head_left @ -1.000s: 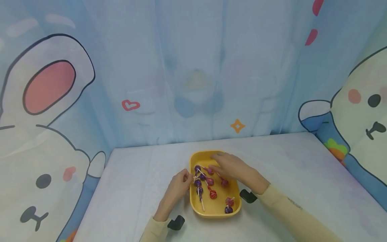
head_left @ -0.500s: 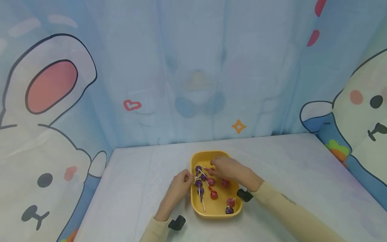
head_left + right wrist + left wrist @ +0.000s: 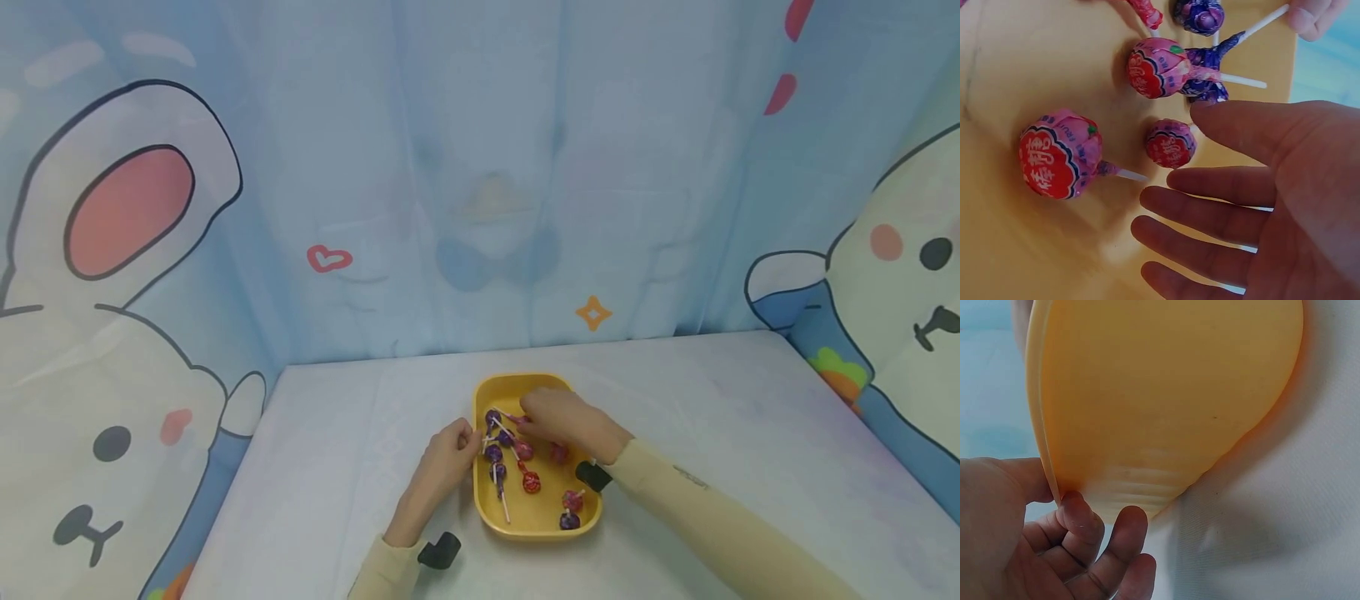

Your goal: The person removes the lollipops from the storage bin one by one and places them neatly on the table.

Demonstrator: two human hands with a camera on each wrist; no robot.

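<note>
A yellow plastic tray [image 3: 517,518] holds several wrapped lollipops. My left hand [image 3: 447,458] pinches its left rim, with the thumb on the inner side and fingers against the outer wall in the left wrist view. My right hand [image 3: 566,421] is inside the far right part of the tray, fingers straight and thumb apart. Just beyond the gap between thumb and fingers lies a pink lollipop [image 3: 1171,144]. A larger pink lollipop [image 3: 1060,156] shows further left in that view, and another pink lollipop [image 3: 1159,67] overlaps the purple ones.
Purple lollipops [image 3: 493,454] line the tray's left side, beside a red lollipop [image 3: 531,482]. In the near right corner sit a pink lollipop [image 3: 573,500] and a purple lollipop [image 3: 569,521]. A white cloth [image 3: 360,467] covers the table, and a printed curtain [image 3: 480,125] hangs behind.
My right hand has come lower and slightly left over the lollipops, its wrist shifting inward. The left hand keeps its hold on the rim. The lollipops lie as before.
</note>
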